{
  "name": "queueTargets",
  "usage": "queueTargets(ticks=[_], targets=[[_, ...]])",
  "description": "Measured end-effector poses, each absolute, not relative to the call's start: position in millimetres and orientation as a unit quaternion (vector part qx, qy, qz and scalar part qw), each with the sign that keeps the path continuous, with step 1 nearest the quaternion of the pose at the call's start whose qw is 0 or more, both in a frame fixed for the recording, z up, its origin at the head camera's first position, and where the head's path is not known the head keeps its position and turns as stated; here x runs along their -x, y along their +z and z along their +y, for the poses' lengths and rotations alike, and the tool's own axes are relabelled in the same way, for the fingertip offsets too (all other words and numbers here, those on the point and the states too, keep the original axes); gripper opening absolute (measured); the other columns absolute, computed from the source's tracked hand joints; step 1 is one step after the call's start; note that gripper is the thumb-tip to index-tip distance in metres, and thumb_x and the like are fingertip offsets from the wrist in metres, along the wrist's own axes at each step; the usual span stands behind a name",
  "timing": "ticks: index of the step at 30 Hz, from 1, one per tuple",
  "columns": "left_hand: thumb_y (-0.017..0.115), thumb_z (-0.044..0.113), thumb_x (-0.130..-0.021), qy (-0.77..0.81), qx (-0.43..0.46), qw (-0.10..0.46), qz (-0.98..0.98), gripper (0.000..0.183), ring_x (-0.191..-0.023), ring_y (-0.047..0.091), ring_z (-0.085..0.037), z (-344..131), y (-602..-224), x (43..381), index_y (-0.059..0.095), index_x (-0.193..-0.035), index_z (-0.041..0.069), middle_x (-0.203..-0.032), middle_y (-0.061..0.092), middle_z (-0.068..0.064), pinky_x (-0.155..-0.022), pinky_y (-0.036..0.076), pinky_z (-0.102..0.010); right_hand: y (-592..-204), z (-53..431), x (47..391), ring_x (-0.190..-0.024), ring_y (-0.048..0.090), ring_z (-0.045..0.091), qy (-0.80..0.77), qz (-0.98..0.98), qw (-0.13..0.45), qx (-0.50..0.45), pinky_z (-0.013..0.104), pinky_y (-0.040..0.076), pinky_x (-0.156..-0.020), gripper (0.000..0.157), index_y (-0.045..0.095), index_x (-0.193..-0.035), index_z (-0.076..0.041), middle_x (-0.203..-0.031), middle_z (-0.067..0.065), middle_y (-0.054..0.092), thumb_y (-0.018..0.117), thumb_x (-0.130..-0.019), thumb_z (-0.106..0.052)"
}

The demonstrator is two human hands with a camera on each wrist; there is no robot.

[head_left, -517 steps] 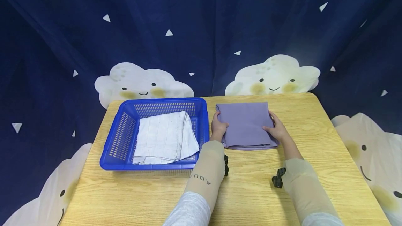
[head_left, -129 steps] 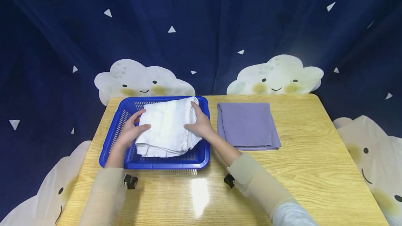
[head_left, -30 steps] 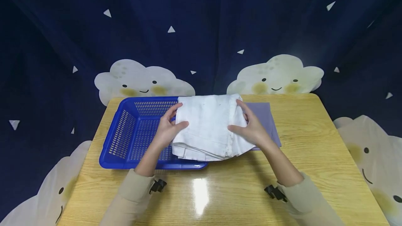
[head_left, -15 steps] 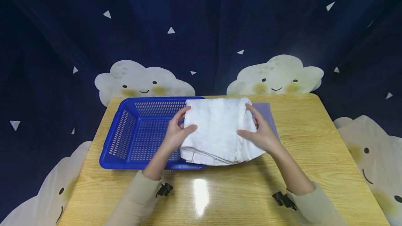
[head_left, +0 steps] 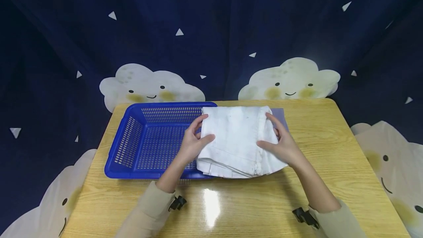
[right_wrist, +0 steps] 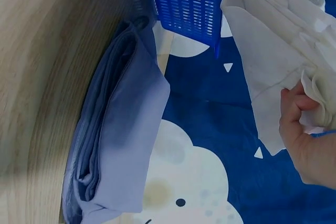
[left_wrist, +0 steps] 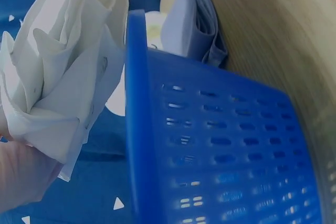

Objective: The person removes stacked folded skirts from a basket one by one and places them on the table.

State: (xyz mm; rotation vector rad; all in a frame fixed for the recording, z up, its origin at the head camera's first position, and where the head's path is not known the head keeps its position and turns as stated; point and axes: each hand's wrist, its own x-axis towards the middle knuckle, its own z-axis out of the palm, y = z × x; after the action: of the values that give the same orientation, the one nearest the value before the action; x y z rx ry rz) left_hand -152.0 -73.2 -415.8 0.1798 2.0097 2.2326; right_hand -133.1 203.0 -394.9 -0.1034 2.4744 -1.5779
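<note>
A thick white folded cloth (head_left: 236,139) is held between both hands, off the table. My left hand (head_left: 194,142) grips its left edge, thumb on top and fingers beneath. The opposite edge is gripped by my right hand (head_left: 282,146) in the same way. Below the white cloth lies a folded purple cloth (right_wrist: 126,129) on the table, mostly covered in the head view. The right wrist view shows a gap between the two cloths. Several loose folds of the white cloth (left_wrist: 63,72) show in the left wrist view.
Left of the purple cloth stands a blue plastic basket (head_left: 132,175) with slotted walls, its right end partly behind the white cloth. Both are on a wooden table (head_left: 340,179). A dark blue curtain (head_left: 211,17) with cloud faces hangs behind.
Over the last second both hands have carried the white cloth rightward and slightly nearer, from the basket's right end to over the purple cloth. Earlier, the white cloth lay in the basket.
</note>
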Motion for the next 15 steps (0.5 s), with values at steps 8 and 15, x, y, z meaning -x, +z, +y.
queueTargets(ticks=[8,15], targets=[[0.062,-0.009,-0.077,0.741,-0.063,0.068,0.665,0.065,-0.09,0.062,-0.024,-62.8,-418.6,147.4,0.041,-0.136,0.01,-0.115,0.051,-0.019,-0.067,0.054,-0.033,-394.7,212.6,126.5,-0.134,0.01,0.042,-0.525,0.845,0.1,0.028,0.059,0.023,-0.102,0.088,0.015,-0.146,-0.036,-0.153,0.011,0.004,0.072,-0.079,-0.026],[0.062,-0.008,-0.078,0.746,-0.063,0.069,0.659,0.065,-0.091,0.062,-0.027,-53.7,-419.3,142.0,0.04,-0.136,0.01,-0.117,0.05,-0.02,-0.066,0.055,-0.036,-399.9,221.8,122.6,-0.134,0.013,0.04,-0.527,0.844,0.094,0.035,0.059,0.026,-0.1,0.088,0.015,-0.146,-0.032,-0.152,0.013,0.004,0.071,-0.079,-0.026]])
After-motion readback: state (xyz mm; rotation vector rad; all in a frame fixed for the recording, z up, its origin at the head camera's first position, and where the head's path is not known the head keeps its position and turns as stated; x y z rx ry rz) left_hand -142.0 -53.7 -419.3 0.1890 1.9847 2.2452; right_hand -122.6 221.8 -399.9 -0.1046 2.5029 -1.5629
